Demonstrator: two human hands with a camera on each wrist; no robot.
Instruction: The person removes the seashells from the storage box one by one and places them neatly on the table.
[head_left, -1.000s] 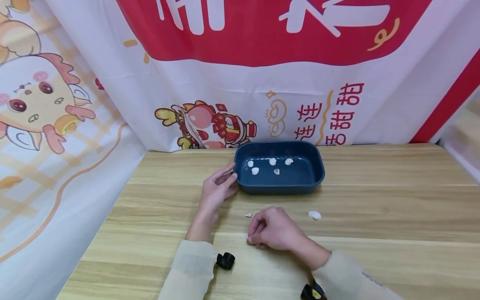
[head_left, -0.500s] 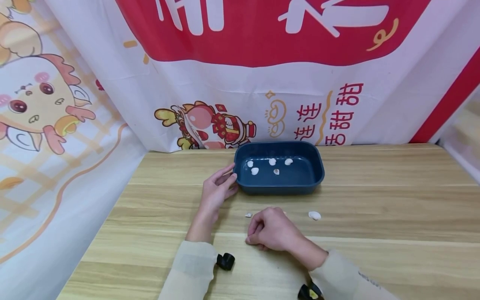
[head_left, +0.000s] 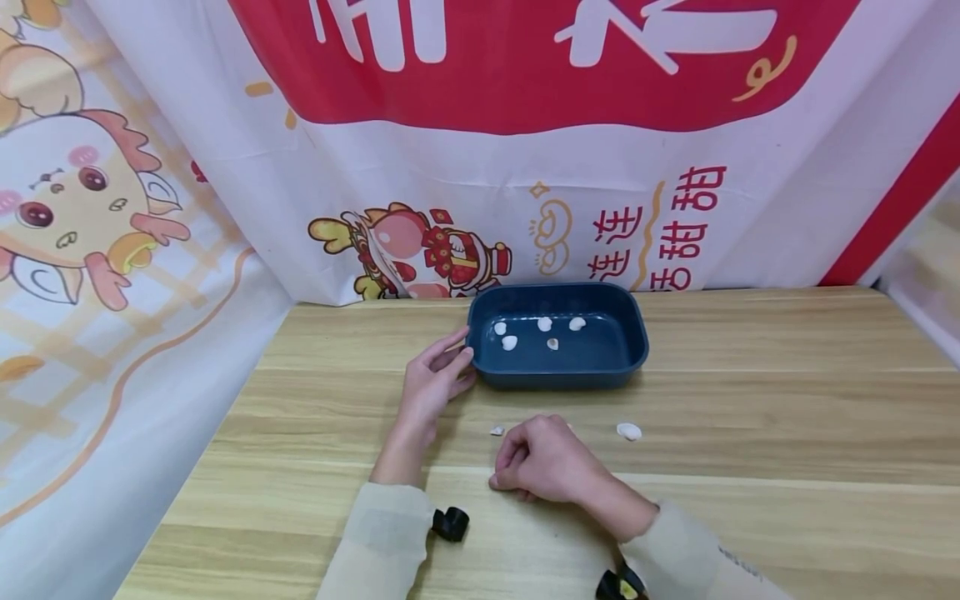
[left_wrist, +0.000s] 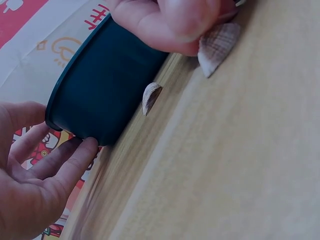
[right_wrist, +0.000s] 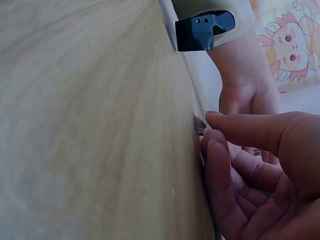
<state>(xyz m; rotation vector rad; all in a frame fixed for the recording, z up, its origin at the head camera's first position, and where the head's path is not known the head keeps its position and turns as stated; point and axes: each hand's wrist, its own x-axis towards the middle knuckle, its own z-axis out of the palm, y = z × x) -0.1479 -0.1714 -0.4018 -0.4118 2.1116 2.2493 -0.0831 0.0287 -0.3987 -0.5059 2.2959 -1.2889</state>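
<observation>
My left hand [head_left: 431,383] touches the outside of the left end of a dark blue plastic box [head_left: 562,379]; in the left wrist view its fingers [left_wrist: 75,162] reach the rim and the lower edge of the wall. Down on the table, the right hand [head_left: 551,462] has its thumb and fingers bent together at a brown-striped seashell [left_wrist: 217,47], which it pinches at the fingertips. The head view hides this shell under the hand. Several white seashells [head_left: 510,342] lie inside the box. On the table a small shell [head_left: 497,430] sits left of the right hand.
A white shell [head_left: 629,431] lies on the wooden table [head_left: 787,400] right of the right hand. Another pale shell mostly hides behind that hand. A printed cloth [head_left: 450,158] hangs behind the box, against the table's back edge. Black cameras [head_left: 451,524] sit on the wrists.
The right hand has shifted very slightly left, uncovering a bit of a pale shell behind it. The left hand, the box and the other shells stay where they were.
</observation>
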